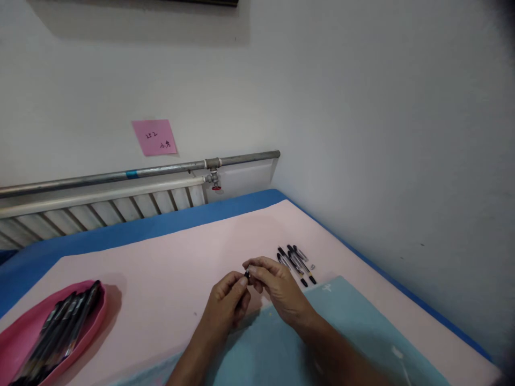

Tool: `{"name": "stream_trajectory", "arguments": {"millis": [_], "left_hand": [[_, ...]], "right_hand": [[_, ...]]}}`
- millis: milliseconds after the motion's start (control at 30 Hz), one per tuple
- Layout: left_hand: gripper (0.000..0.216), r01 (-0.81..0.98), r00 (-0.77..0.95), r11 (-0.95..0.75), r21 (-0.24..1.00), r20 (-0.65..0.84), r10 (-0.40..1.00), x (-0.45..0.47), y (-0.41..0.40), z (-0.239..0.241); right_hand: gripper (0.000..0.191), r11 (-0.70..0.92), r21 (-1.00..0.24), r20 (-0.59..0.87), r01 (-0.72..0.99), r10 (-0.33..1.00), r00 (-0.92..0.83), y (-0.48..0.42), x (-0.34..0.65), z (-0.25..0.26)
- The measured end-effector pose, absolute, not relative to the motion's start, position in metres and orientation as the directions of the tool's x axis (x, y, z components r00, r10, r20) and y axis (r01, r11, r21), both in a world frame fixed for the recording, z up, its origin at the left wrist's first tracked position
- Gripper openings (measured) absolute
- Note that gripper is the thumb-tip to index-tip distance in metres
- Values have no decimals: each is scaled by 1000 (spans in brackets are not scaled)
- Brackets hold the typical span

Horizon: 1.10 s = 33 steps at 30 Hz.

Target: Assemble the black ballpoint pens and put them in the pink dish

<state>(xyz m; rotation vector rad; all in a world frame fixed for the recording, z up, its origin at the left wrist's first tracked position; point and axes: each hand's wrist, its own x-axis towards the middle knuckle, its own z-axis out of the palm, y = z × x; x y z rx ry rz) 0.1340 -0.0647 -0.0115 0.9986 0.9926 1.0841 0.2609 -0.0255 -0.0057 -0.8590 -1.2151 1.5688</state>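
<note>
My left hand (228, 298) and my right hand (279, 287) meet above the front of the pink mat. Between their fingertips is a small black pen part (247, 274), with something pale at its upper end. Thumb and fingers of the left hand pinch the dark lower end. The right hand's fingers close round the upper end and hide much of it. Just right of the hands lie several pen parts (296, 262), clear barrels and black caps among them, in a loose group. A small clear piece (313, 267) rests beside them.
A pink basin (102, 316) full of black pens (66, 327) stands at the left. The pink mat (161, 268) covers a blue table (249, 201), and a light blue cloth (341, 305) lies in front. A radiator (132, 206) and pipe (169, 169) run along the wall.
</note>
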Motion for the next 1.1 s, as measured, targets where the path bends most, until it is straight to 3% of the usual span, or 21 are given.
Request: {"name": "stream_trajectory", "arguments": {"millis": [200,433,633,767,1100], "left_hand": [[30,-200,157,162,966,-131,979,135,-65,-13],[29,-40,76,48,998,-45,996,137,-67,-14],[29,-159,153,81,984,-57,987,136,-66,-12],[27,-131,150,96,987,-76,986,135,-66,-13],[28,-86,127,77,993,-66,990,134,-63,-17]], "right_hand": [[17,-73,-958,10,-276,957,-289,-25,259,-7],[12,-10,-987,22,-159,981,-194,-29,259,0],[15,-35,-978,32,-203,948,-315,-30,259,0],[8,-24,-978,31,-206,965,-260,-30,259,0],[16,-27,-983,26,-179,958,-286,-28,260,-3]]}}
